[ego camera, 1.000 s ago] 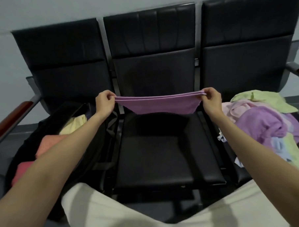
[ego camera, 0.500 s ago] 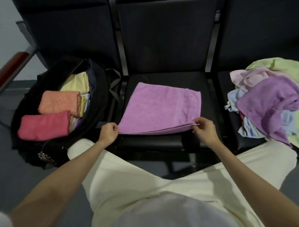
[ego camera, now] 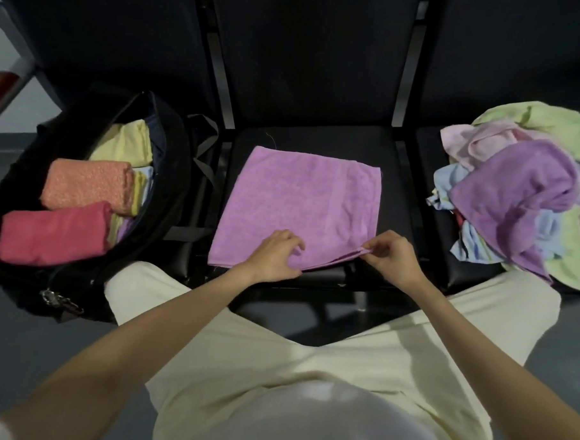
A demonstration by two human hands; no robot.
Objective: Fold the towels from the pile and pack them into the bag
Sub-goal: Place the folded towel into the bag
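- On the row of black seats [ego camera: 311, 139], the middle seat serves as the work surface, with dark backrests rising behind it.
- Left of the middle seat, a black bag [ego camera: 176, 165] stands unzipped and wide open; a strap trails from it toward the seat.
- Right of the middle seat, a loose pile of towels [ego camera: 526, 189] lies heaped on the next seat, a purple one on top, with pale green, pink and light blue ones around and under it.
- Flat on the middle seat lies a lilac towel [ego camera: 294, 199], folded over into a rough rectangle, its near edge along the front of the seat.
- Inside the bag, a folded red towel [ego camera: 53, 233] sits nearest the person, touching a folded orange towel [ego camera: 87, 185] just behind it; yellow and pale ones show beyond and beneath.
- At the near edge of the lilac towel, about the middle, the left hand [ego camera: 277, 257] rests with curled fingers bunching the cloth.
- At the towel's near right corner, the right hand [ego camera: 393, 255] pinches the layered edge between thumb and fingertips.
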